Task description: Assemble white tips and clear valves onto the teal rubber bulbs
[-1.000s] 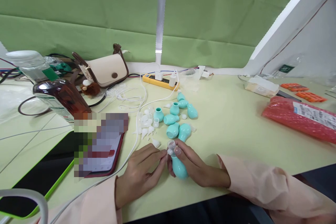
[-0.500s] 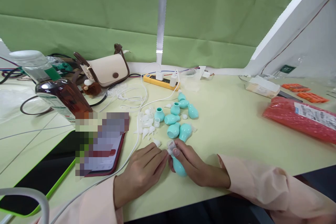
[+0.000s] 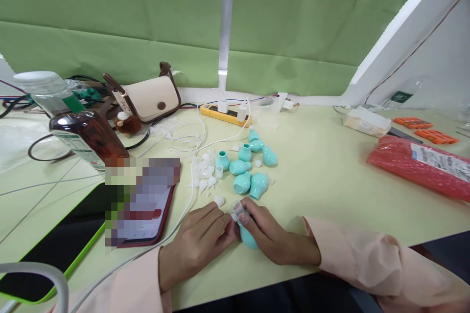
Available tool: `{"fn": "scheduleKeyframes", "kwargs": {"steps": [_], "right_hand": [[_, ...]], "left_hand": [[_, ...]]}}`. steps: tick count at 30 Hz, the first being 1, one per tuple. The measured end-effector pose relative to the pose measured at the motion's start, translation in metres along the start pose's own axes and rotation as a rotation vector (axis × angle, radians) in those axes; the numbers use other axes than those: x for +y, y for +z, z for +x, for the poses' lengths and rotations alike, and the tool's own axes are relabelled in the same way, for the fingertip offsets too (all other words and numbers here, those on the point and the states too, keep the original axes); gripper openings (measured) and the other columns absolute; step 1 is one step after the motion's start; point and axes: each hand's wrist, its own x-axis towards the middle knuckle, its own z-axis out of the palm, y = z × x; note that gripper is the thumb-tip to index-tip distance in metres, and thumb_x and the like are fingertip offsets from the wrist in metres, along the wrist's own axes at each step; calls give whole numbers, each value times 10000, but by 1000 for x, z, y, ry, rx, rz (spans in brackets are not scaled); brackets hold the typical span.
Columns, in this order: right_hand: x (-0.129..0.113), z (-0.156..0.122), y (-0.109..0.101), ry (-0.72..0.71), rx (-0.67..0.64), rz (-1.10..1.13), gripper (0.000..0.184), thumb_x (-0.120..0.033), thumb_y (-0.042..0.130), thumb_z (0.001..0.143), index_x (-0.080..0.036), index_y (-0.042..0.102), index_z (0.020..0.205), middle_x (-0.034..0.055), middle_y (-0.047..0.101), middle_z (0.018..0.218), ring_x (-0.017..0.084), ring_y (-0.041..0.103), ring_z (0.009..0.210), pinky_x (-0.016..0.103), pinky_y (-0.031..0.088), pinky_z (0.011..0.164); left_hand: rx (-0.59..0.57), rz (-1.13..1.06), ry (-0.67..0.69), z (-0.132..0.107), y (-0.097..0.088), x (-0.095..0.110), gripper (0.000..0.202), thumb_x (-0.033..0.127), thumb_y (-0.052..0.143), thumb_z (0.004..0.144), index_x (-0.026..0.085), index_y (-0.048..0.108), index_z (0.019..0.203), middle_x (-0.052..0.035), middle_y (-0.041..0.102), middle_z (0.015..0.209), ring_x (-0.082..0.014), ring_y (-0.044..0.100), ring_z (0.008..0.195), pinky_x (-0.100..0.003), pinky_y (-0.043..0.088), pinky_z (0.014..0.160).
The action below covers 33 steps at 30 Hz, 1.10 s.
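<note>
My right hand is wrapped round a turquoise rubber squeeze bulb, with its thumb against a translucent plastic collar at the bulb's neck. The collar's open end tilts up and away from me. From the other side, my left hand pinches at the collar's lower edge with bent fingers; its fingertips are partly hidden. Just beyond my hands lie several more turquoise bulbs, some upright, some on their sides. To their left are small translucent plastic pieces, among them pointed tips and a ring.
Two phones lie at the left, with a white cable running past them. Behind are a dark bottle, a cream handbag and a yellow power strip. A red package lies at the right.
The held bulb and its collar have shifted slightly left and turned a little. My left fingers have curled closer against the collar.
</note>
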Motion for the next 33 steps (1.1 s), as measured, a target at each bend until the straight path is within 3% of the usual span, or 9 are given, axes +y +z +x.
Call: {"fn": "scheduleKeyframes", "kwargs": {"steps": [9, 15, 18, 23, 28, 33], "right_hand": [[3, 1, 3, 47, 54, 126, 223, -348, 254, 891, -204, 353, 752, -8, 494, 632, 118, 453, 582, 261, 384, 591], [8, 5, 7, 163, 53, 494, 279, -432, 261, 872, -214, 315, 707, -28, 455, 598, 111, 465, 562, 258, 404, 571], [11, 6, 7, 170, 46, 572, 287, -456, 276, 861, -212, 322, 716, -35, 453, 583, 106, 463, 539, 253, 402, 549], [12, 6, 8, 201, 17, 618, 289, -473, 301, 849, -206, 325, 740, -41, 459, 579, 99, 472, 525, 244, 404, 529], [13, 6, 9, 179, 5, 598, 285, -450, 278, 865, -201, 330, 738, -39, 461, 585, 96, 471, 534, 245, 401, 543], [14, 7, 9, 143, 36, 468, 271, -429, 281, 870, -199, 358, 749, -36, 461, 586, 101, 450, 548, 257, 396, 589]], "left_hand": [[44, 58, 23, 1, -1, 1, 124, 16, 559, 696, 131, 515, 709, 6, 499, 526, -109, 418, 505, -237, 400, 462], [63, -21, -31, 1, -3, 1, 149, 17, 558, 705, 134, 527, 792, -6, 560, 591, -113, 485, 564, -243, 440, 520], [92, -114, -116, 4, -6, 4, 163, 18, 554, 711, 134, 536, 824, -12, 577, 625, -108, 497, 570, -241, 446, 527], [71, -179, -224, 5, -5, 3, 230, 112, 559, 749, 132, 535, 977, -47, 580, 706, -132, 531, 646, -258, 473, 563], [1, -148, -158, 0, 3, -1, 119, 44, 503, 773, 120, 561, 843, -56, 571, 705, -136, 502, 635, -271, 451, 550], [21, -82, -127, -1, 3, 1, 97, 37, 510, 754, 119, 556, 779, -30, 553, 629, -125, 477, 577, -261, 430, 514]]}}
